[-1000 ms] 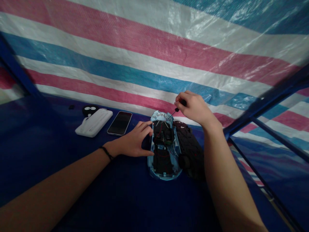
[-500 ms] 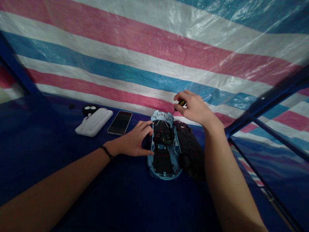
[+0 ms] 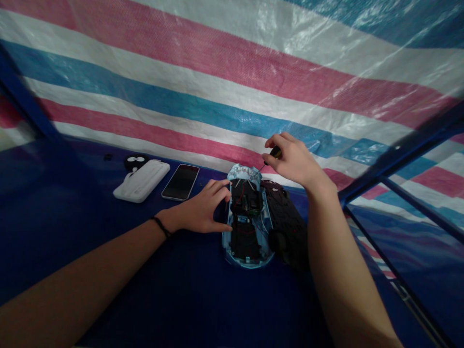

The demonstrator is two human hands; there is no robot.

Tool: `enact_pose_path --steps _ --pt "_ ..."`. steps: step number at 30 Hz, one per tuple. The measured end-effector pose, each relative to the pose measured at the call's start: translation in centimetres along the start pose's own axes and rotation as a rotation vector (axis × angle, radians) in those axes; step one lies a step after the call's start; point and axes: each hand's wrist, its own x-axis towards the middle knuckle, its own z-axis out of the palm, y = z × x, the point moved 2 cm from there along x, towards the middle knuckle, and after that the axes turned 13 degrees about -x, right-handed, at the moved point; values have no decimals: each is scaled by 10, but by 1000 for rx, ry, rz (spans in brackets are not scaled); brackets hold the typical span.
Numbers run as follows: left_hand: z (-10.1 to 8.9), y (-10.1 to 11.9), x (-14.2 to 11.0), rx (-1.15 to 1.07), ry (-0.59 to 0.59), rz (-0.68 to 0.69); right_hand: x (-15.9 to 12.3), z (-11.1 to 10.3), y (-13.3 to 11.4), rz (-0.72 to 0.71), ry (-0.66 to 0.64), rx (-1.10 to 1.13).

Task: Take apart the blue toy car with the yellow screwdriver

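Note:
A light blue toy car body shell (image 3: pixel 248 263) lies upside down on the dark blue surface. Its inside shows black parts, a small circuit board and thin red and white wires. Along the shell's left edge rests my left hand (image 3: pixel 206 207), its thumb and fingers spread apart and touching the rim. My right hand (image 3: pixel 293 158) is closed around the handle of a screwdriver (image 3: pixel 276 152), black with yellow. The slim shaft slants down to the far end of the shell; the exact tip contact is too small to make out.
Right of the shell lies the black car chassis (image 3: pixel 286 217), partly hidden by my right forearm. To the left are a phone (image 3: pixel 180 182), a white power bank (image 3: pixel 142 181) and a black round item with cartoon eyes (image 3: pixel 135 161). A striped tarp (image 3: pixel 203 96) hangs behind, with blue frame bars (image 3: pixel 402 152) at right.
The view has shifted slightly. My right hand and the screwdriver are a touch farther right and higher at the handle, still at the shell's far end. The left hand keeps its place.

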Motion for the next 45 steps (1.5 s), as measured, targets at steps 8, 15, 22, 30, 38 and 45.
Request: enact_pose_path --steps 8,15,22,30,38,45 --pt "0 -1 0 7 5 1 -1 -11 1 22 91 17" --pt "1 -2 -1 13 -3 6 -1 -9 -2 24 63 68" --pt "-3 -6 -3 -55 56 -16 -7 -27 -12 48 21 448" --pt "-8 11 2 67 175 102 -9 -41 -35 -104 -84 667" --pt "-41 1 -4 376 135 197 -11 -46 -29 -74 30 733" --pt "-38 -27 -9 537 -157 105 -14 -54 -23 -14 13 690"
